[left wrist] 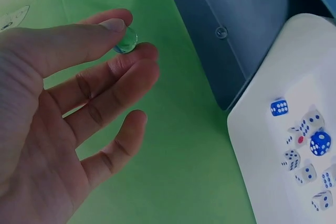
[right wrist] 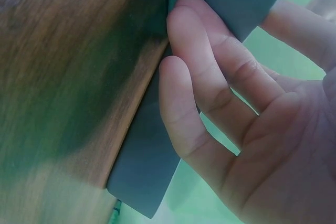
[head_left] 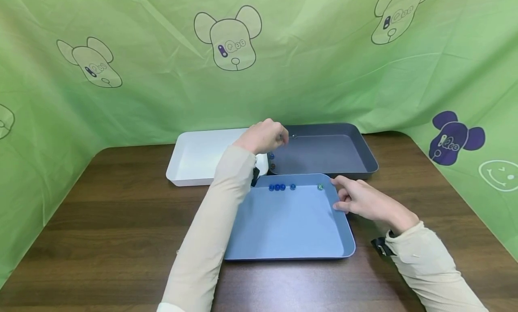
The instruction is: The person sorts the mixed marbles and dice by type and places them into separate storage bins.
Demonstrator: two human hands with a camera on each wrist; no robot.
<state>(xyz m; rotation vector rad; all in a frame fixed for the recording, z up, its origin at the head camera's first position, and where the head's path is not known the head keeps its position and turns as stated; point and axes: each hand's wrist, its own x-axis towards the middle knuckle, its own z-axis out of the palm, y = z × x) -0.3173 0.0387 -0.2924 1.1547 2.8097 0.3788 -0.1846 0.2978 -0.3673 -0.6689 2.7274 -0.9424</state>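
My left hand [head_left: 263,136] is raised over the inner ends of the white and grey trays. Between its thumb and fingertips it pinches a clear, greenish glass marble [left wrist: 127,41]; the other fingers are spread loosely. At the blue tray [head_left: 295,226], my right hand [head_left: 364,202] grips the right wall near the far corner. Its fingers [right wrist: 176,87] lie along the wall's outer side, and the thumb reaches over the rim. Several blue marbles [head_left: 277,187] and a green marble [head_left: 320,186] line the blue tray's far side.
Behind the blue tray stands a dark grey tray [head_left: 323,150] with a clear marble [head_left: 294,136] and darker marbles [head_left: 271,156] at its left side. The white tray [head_left: 198,157] beside it holds several dice [left wrist: 305,173]. A green cloth [head_left: 162,78] hangs behind the wooden table [head_left: 101,222].
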